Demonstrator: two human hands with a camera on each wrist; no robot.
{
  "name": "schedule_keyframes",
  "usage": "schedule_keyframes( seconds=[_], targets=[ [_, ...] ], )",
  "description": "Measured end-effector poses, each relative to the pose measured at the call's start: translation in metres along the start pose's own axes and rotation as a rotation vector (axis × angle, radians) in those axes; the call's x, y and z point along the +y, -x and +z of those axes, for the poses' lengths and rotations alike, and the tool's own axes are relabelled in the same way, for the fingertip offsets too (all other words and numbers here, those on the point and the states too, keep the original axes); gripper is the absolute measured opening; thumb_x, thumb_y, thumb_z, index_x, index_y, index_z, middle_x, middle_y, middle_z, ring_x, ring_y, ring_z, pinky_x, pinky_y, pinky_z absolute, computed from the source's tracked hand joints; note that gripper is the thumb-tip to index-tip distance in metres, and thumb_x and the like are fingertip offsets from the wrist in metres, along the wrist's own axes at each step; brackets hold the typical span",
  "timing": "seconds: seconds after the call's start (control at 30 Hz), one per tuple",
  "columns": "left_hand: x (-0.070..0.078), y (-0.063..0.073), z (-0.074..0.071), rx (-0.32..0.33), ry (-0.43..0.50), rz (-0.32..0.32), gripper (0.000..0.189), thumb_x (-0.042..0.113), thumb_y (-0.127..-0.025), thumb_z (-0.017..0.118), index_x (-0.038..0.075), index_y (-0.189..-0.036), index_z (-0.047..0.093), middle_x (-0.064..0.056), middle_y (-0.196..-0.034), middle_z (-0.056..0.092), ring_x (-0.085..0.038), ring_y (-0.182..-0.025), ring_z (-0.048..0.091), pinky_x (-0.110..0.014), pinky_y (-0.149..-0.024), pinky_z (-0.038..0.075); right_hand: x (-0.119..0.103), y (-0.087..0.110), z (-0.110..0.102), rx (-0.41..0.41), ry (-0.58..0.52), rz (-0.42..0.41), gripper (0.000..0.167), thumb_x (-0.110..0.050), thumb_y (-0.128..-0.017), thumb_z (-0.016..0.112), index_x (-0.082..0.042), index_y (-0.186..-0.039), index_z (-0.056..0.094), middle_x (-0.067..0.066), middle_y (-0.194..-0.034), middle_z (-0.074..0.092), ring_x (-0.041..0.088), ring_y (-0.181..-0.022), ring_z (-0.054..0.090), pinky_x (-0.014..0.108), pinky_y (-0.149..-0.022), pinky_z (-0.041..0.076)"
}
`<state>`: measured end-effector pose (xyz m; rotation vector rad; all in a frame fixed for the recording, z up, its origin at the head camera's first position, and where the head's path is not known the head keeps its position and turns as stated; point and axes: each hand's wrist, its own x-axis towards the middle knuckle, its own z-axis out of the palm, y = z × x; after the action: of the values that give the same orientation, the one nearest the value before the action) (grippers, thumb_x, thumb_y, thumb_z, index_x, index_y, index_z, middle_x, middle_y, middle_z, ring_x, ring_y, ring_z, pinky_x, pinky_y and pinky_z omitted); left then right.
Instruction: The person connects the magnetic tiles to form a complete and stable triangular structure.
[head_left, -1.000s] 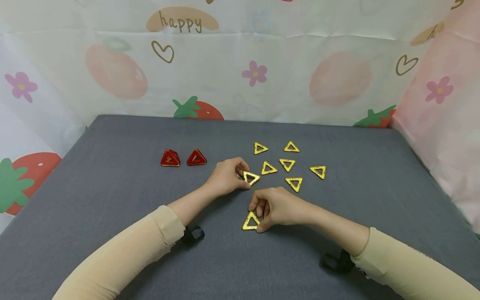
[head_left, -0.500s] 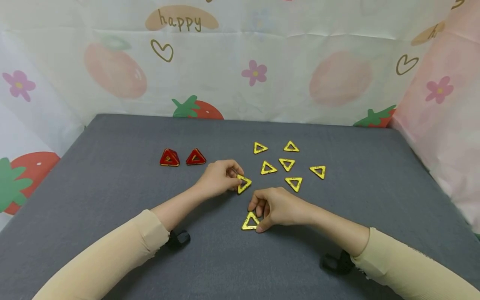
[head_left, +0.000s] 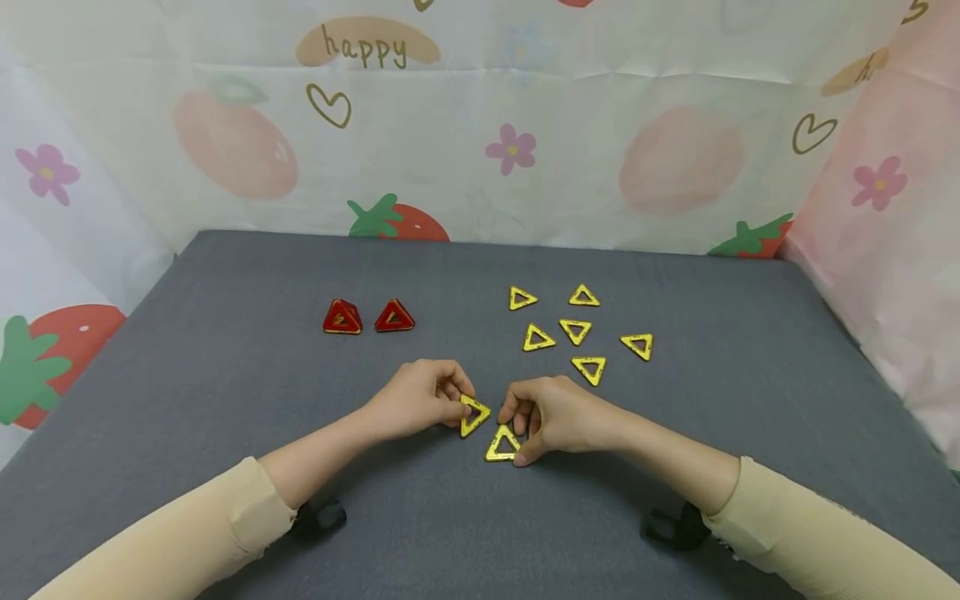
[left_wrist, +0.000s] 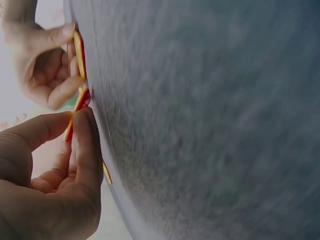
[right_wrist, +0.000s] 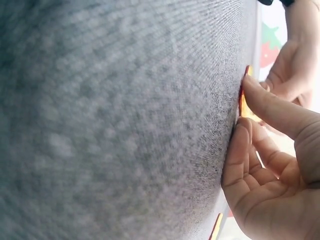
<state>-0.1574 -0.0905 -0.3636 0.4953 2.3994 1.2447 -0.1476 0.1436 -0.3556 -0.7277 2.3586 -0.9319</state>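
Between the thumb and fingers of my left hand is a triangular magnetic tile with an open centre, pinched at its left side. It tilts in the left wrist view, showing a yellow face and a red one. My right hand holds a second such tile by its right side, thumb at the lower corner and fingertips near the top. This one lies low, right at the grey cloth in the right wrist view. The two tiles are close together, the left one's tip pointing toward the right one.
Beyond my right hand, several loose yellow triangular tiles lie flat on the grey cloth. Two small red pyramids stand at the back left. A printed curtain borders the table's far edge.
My left hand has drawn its tile toward me and to the left, away from the loose tiles and down beside the other held tile. The right hand has stayed in place.
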Motion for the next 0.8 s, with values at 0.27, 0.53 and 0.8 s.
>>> schedule_keyframes(
  seconds=[0.27, 0.53, 0.8],
  targets=[
    [0.006, 0.01, 0.008, -0.017, -0.035, 0.029, 0.014, 0.008, -0.087, 0.072, 0.004, -0.1, 0.068, -0.008, -0.082, 0.071, -0.008, -0.065, 0.066, -0.024, -0.06, 0.054, 0.0, 0.0, 0.0, -0.001, 0.004, -0.004, 0.038, -0.016, -0.07, 0.089, -0.016, -0.1, 0.066, -0.001, -0.085, 0.064, 0.011, -0.067, 0.061, 0.024, -0.06, 0.052],
    [0.007, 0.012, 0.012, -0.064, 0.012, 0.053, 0.019, 0.013, -0.086, 0.076, 0.004, -0.1, 0.068, -0.008, -0.085, 0.07, -0.006, -0.069, 0.067, -0.023, -0.064, 0.055, 0.002, 0.0, 0.0, 0.003, 0.02, -0.03, 0.036, -0.018, -0.071, 0.089, -0.016, -0.097, 0.066, -0.001, -0.084, 0.064, 0.009, -0.069, 0.057, 0.023, -0.06, 0.05],
    [0.005, 0.009, 0.015, -0.103, 0.017, 0.097, 0.03, 0.011, -0.078, 0.083, 0.005, -0.104, 0.067, -0.009, -0.09, 0.071, -0.006, -0.074, 0.068, -0.02, -0.067, 0.055, 0.003, 0.0, -0.001, 0.002, 0.017, -0.039, 0.037, -0.019, -0.07, 0.09, -0.015, -0.098, 0.065, 0.0, -0.085, 0.065, 0.009, -0.069, 0.058, 0.022, -0.06, 0.05]
  ],
)
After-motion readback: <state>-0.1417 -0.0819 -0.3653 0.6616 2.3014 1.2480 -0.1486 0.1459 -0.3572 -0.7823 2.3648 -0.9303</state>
